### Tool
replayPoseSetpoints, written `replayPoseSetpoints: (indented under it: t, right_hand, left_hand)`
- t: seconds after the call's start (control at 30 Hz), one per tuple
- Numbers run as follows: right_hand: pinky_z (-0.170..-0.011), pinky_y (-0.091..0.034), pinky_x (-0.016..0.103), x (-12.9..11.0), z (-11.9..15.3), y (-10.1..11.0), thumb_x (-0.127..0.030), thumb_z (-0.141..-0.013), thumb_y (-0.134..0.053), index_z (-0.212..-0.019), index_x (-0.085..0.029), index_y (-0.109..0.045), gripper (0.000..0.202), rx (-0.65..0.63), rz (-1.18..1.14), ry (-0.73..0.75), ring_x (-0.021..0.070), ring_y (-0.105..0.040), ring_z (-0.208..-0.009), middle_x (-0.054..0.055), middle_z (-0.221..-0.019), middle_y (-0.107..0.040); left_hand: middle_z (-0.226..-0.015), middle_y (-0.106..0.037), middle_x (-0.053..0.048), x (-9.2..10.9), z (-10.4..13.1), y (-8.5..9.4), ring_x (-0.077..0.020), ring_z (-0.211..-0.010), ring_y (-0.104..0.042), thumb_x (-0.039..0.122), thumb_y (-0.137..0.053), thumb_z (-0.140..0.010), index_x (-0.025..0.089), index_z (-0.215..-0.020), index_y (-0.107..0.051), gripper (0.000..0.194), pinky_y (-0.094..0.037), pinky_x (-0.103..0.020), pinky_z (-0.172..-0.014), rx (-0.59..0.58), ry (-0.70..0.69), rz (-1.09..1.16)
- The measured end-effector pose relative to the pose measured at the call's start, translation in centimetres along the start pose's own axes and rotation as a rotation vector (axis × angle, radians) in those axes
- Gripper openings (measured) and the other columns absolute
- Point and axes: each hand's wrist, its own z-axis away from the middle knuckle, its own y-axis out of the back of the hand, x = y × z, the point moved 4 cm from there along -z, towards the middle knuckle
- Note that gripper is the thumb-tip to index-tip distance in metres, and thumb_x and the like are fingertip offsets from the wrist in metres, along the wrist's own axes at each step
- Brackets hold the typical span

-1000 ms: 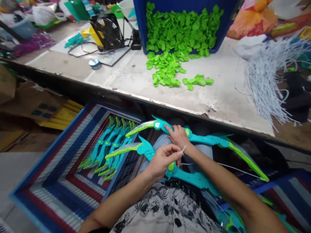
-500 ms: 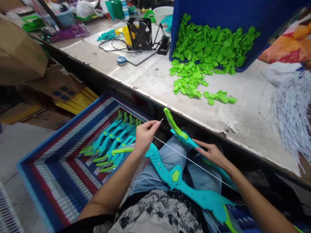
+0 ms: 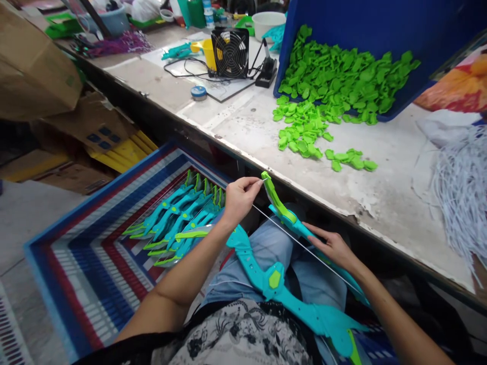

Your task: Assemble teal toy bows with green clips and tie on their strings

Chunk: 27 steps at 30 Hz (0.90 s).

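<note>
Between thumb and fingertips my left hand (image 3: 243, 198) pinches the end of a white string (image 3: 300, 244), right beside the green tip of a toy bow (image 3: 281, 209). My right hand (image 3: 333, 246) is closed around the turquoise limb of that bow, which slants from the table edge down to the right. The string runs from my left hand down along the bow. A second turquoise toy bow (image 3: 274, 284) with a green inset lies across my lap, its far ends partly hidden by my forearm and at the frame's lower edge.
Left of my legs, a striped basket (image 3: 95, 253) holds several finished-looking bows (image 3: 178, 218). On the table (image 3: 236, 121) lie loose green pieces (image 3: 304, 129), spilling from a tipped blue bin (image 3: 342, 25). A black fan (image 3: 230, 53) and white strings (image 3: 462, 187) are there too.
My left hand has moved right and slightly up with the string end, from a gap away to right beside the bow's green tip. My right hand keeps its hold. The view has shifted slightly.
</note>
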Motion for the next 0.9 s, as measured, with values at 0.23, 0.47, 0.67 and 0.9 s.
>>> replayPoseSetpoints:
  t: [0.23,0.47,0.67,0.9]
  right_hand:
    - [-0.088,-0.055,0.036,0.2,0.0,-0.1,-0.041,-0.086,-0.051,-0.127,-0.019,-0.058,0.047,-0.019,0.018,-0.003,0.0269,-0.062,-0.109,0.002,-0.121,-0.063]
    - [-0.08,-0.058,0.033,-0.2,0.2,0.1,-0.04,-0.085,-0.052,-0.126,-0.022,-0.059,0.045,0.0,0.002,0.007,0.0247,-0.067,-0.097,0.001,-0.119,-0.065]
    - [-0.084,-0.056,0.033,-0.4,0.1,0.3,-0.039,-0.084,-0.053,-0.124,-0.021,-0.061,0.044,0.027,0.007,0.029,0.0247,-0.067,-0.099,0.002,-0.119,-0.064]
    - [-0.088,-0.055,0.034,-0.5,0.2,0.2,-0.039,-0.084,-0.053,-0.124,-0.021,-0.061,0.044,0.027,0.008,0.028,0.0253,-0.064,-0.105,0.002,-0.12,-0.063]
  left_hand:
    - [-0.062,-0.061,0.0,0.1,0.2,-0.7,-0.0083,-0.053,-0.045,0.031,-0.063,-0.077,0.013,-0.079,-0.073,0.02,-0.036,-0.021,-0.051,0.016,-0.013,0.011]
    - [-0.067,-0.065,-0.001,-0.1,-0.1,-0.7,-0.0094,-0.057,-0.049,0.032,-0.063,-0.078,0.014,-0.082,-0.073,0.021,-0.038,-0.021,-0.053,0.016,-0.04,0.022]
    - [-0.064,-0.063,0.0,-0.5,-0.3,-0.9,-0.009,-0.055,-0.047,0.032,-0.063,-0.076,0.014,-0.079,-0.073,0.02,-0.037,-0.021,-0.052,0.025,-0.018,0.043]
    - [-0.057,-0.055,0.002,0.1,0.1,-1.5,-0.0081,-0.051,-0.041,0.032,-0.062,-0.078,0.014,-0.078,-0.07,0.02,-0.033,-0.021,-0.05,0.008,-0.01,0.075]
